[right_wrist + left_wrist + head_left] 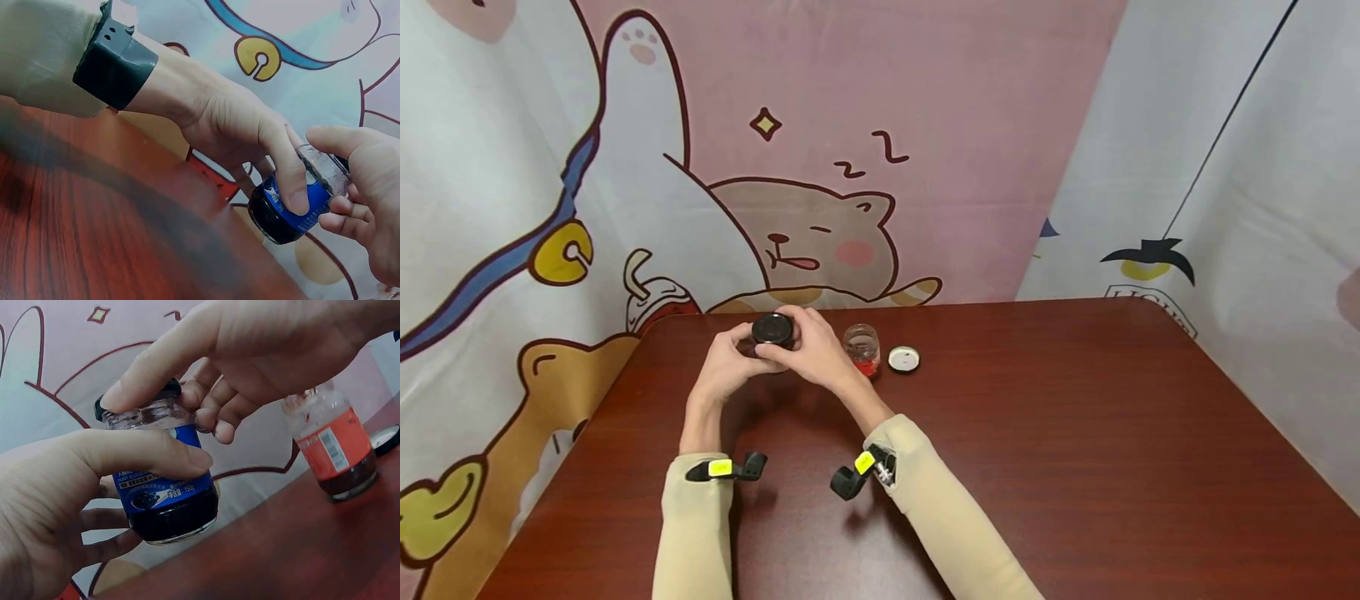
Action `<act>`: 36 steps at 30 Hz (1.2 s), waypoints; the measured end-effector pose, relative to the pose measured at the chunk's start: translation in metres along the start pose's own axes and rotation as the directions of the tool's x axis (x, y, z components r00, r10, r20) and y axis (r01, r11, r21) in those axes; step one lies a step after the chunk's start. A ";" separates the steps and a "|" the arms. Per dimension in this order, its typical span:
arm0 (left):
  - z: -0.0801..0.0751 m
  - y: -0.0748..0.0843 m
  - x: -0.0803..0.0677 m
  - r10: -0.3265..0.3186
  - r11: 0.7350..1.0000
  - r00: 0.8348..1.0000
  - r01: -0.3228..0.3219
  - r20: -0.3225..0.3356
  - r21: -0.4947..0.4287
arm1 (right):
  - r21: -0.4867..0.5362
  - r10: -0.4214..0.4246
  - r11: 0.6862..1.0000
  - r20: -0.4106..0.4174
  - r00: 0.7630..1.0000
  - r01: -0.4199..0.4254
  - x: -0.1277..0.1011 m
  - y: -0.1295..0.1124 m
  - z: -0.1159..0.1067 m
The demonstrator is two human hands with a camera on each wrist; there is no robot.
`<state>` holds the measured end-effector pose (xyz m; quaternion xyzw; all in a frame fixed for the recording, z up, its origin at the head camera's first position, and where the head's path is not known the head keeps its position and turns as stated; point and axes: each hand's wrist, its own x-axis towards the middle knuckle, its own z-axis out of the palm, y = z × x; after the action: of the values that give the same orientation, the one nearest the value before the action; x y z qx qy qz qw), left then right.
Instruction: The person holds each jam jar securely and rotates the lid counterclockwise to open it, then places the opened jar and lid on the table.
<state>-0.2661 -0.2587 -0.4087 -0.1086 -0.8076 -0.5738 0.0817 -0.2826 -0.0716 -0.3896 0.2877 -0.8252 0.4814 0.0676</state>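
My left hand (727,362) grips a small glass jar (172,509) with a blue label and dark contents, its fingers wrapped round the body. Over the jar's mouth sits a black lid (772,329). My right hand (811,346) pinches this lid at its rim, thumb on the near side, as the left wrist view shows. The jar is held up above the table, slightly tilted in the wrist views. Part of the label hides behind the left thumb (292,187).
Right of the hands, a second glass jar (862,343) with a red label stands uncapped on the brown table (1075,433). Beside it a loose lid (904,359) lies with its white inside up. A printed cloth (970,150) hangs behind the table.
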 end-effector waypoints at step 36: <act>0.029 0.100 -0.007 0.236 0.971 0.969 -0.239 0.077 0.030 | 0.126 -0.179 0.969 -0.249 0.952 0.215 -0.023 -0.033 -0.061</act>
<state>-0.2327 -0.2000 -0.3289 -0.2238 -0.8022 -0.5399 0.1224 -0.2560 -0.0240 -0.3409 0.3139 -0.7395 0.5641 0.1907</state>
